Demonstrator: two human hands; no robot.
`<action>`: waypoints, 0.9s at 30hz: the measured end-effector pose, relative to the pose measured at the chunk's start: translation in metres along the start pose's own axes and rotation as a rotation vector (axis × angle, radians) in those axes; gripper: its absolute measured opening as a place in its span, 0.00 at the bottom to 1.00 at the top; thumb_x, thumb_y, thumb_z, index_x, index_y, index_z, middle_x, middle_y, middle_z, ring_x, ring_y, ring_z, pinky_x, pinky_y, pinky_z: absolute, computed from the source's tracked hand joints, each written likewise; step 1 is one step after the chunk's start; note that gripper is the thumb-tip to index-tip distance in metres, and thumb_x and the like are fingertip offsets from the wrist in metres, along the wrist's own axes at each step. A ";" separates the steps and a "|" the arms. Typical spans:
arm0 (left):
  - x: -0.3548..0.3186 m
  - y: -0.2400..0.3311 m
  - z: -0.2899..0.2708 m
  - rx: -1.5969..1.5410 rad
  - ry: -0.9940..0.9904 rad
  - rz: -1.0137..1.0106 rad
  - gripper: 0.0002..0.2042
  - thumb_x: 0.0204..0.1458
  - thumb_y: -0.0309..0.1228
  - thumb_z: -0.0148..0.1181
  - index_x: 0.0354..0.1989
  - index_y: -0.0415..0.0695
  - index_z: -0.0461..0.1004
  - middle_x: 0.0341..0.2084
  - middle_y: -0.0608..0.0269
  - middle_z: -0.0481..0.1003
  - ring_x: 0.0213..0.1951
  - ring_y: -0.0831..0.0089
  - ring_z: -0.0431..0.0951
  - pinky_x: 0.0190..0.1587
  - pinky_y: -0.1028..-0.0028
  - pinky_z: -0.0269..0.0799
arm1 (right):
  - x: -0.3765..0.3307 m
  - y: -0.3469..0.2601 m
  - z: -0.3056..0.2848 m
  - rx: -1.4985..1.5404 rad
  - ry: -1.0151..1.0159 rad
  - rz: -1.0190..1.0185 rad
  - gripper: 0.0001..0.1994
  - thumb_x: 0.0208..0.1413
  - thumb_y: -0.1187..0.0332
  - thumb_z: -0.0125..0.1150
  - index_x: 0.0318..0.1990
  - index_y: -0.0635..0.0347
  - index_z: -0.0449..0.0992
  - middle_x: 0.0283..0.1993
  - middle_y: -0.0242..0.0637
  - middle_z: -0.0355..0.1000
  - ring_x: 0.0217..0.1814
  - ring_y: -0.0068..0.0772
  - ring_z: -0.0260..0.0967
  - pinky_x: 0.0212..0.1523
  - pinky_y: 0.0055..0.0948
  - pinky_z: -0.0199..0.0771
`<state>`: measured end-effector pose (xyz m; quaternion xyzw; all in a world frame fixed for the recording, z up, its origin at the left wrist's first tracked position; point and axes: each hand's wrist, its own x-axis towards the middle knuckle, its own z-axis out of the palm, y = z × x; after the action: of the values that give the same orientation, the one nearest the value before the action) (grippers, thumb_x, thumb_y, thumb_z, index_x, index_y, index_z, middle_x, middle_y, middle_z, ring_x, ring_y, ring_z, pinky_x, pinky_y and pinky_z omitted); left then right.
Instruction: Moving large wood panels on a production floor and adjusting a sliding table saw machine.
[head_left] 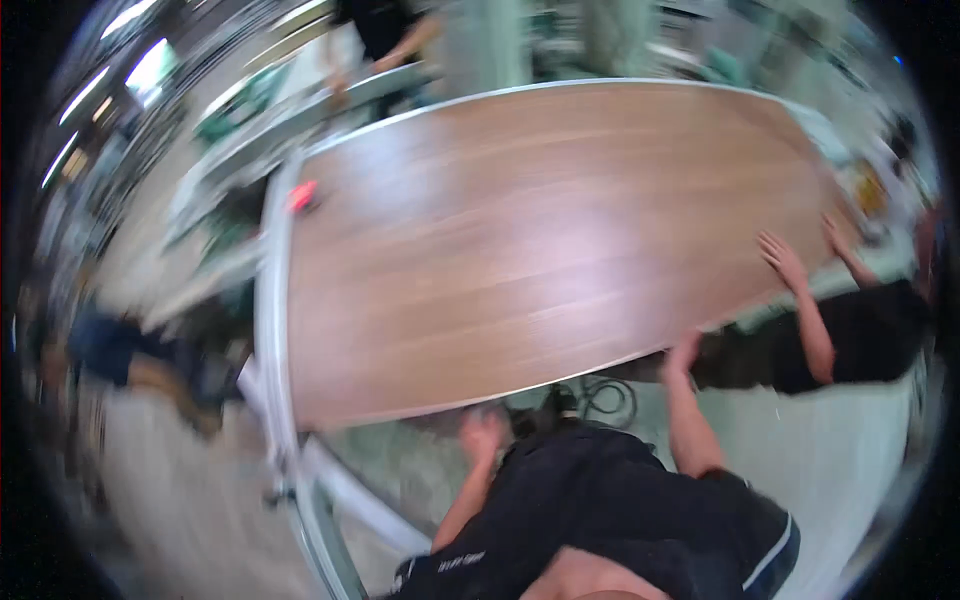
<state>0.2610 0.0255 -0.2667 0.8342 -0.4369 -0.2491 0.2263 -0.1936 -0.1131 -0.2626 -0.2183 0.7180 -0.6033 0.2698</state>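
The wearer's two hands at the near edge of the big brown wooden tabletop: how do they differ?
The left hand sits under the near edge of the brown wooden tabletop, blurred and low. The right hand reaches higher, its fingers up against the edge further right. Both meet the same edge on bare forearms. Whether either grips, the blur hides.

Wooden board (540,240): broad top face bare, open to a pass from above, save a small red thing (303,195) near its left end. Near edge: taken by left hand (482,432) and right hand (683,355). Right end: blocked by a co-worker's hands (785,260). Left side: white metal frame (272,330) runs along the board's end. Beneath the near edge: black cables (600,395) on the floor.
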 end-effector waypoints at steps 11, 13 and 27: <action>-0.015 0.027 -0.026 0.166 0.088 -0.036 0.25 0.47 0.41 0.52 0.47 0.31 0.62 0.36 0.34 0.71 0.36 0.38 0.74 0.37 0.46 0.69 | -0.041 -0.032 0.038 0.035 0.189 0.049 0.18 0.60 0.53 0.51 0.33 0.62 0.68 0.30 0.32 0.64 0.35 0.28 0.61 0.41 0.30 0.63; -0.014 0.023 -0.024 0.174 0.116 -0.021 0.25 0.48 0.41 0.51 0.48 0.32 0.61 0.35 0.34 0.71 0.36 0.37 0.73 0.38 0.46 0.68 | -0.045 -0.041 0.040 0.024 0.178 0.074 0.17 0.60 0.54 0.52 0.33 0.62 0.68 0.30 0.32 0.63 0.35 0.28 0.60 0.40 0.30 0.62; -0.034 0.046 -0.026 0.070 0.094 -0.033 0.26 0.47 0.44 0.52 0.46 0.33 0.62 0.33 0.33 0.72 0.37 0.35 0.73 0.39 0.45 0.66 | -0.034 -0.053 0.018 -0.057 0.204 0.037 0.19 0.60 0.52 0.51 0.30 0.61 0.68 0.28 0.30 0.62 0.33 0.27 0.59 0.37 0.30 0.62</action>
<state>0.2322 0.0341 -0.2115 0.8594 -0.4206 -0.1979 0.2131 -0.1564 -0.1139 -0.2085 -0.1502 0.7627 -0.5964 0.2002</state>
